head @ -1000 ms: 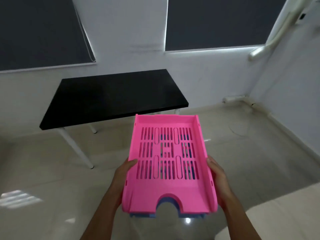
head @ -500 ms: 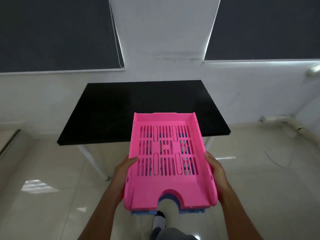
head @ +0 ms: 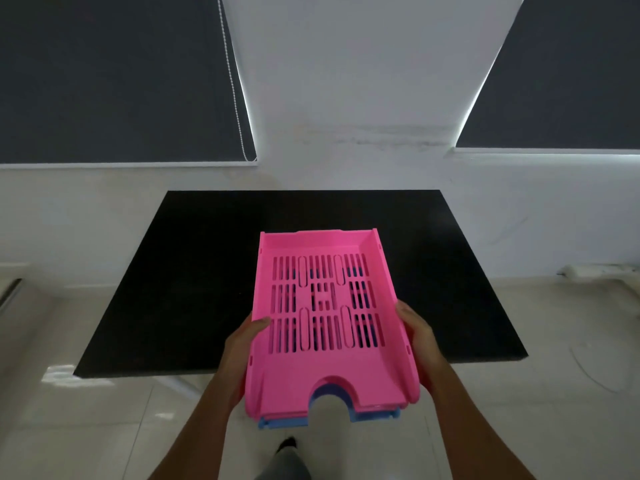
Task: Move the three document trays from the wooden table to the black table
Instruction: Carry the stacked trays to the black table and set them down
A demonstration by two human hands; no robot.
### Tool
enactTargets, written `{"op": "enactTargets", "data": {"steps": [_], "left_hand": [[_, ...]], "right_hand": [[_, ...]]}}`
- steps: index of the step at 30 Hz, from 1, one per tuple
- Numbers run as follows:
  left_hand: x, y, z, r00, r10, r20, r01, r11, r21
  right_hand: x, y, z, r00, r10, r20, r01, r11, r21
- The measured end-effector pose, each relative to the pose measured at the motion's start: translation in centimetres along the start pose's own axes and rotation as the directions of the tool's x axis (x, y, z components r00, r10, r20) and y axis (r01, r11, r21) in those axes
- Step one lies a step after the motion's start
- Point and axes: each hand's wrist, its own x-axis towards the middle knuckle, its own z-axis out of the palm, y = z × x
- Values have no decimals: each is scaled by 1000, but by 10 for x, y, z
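Note:
A stack of document trays hangs in the air in front of me, held level. The top one is a pink slotted tray (head: pixel 325 372). A blue tray (head: pixel 367 415) shows under its near edge and through the slots; how many trays lie beneath I cannot tell. My left hand (head: pixel 242 344) grips the stack's left side, thumb on the pink rim. My right hand (head: pixel 419 341) grips the right side. The far half of the stack is over the near edge of the black table (head: pixel 173 289), which has nothing on it.
The black table stands against a white wall (head: pixel 346 98) under two dark window blinds, with a bead cord (head: pixel 235 84) hanging at the left one. Pale glossy floor tiles (head: pixel 536 393) surround it. My leg and foot (head: pixel 287 448) show below the stack.
I have walked closer and turned to face the black table squarely. The tray stack, still in both hands, now reaches over the table's near edge.

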Motion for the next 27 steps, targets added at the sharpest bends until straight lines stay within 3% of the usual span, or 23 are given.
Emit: {"op": "enactTargets", "data": {"steps": [16,21,27], "left_hand": [[177,94,-6,996,-40,77,34,996,77],[188,114,1,993,115,18,-116,982,148],[172,127,26,976,202,76,-212,965,155]], "right_hand": [[166,-45,37,996,8,-89,-8,1000,5],[169,-50,34,983,-113,-144,87,981,-172],[160,-55,55,979,-197,-52,168,922,-349]]}}
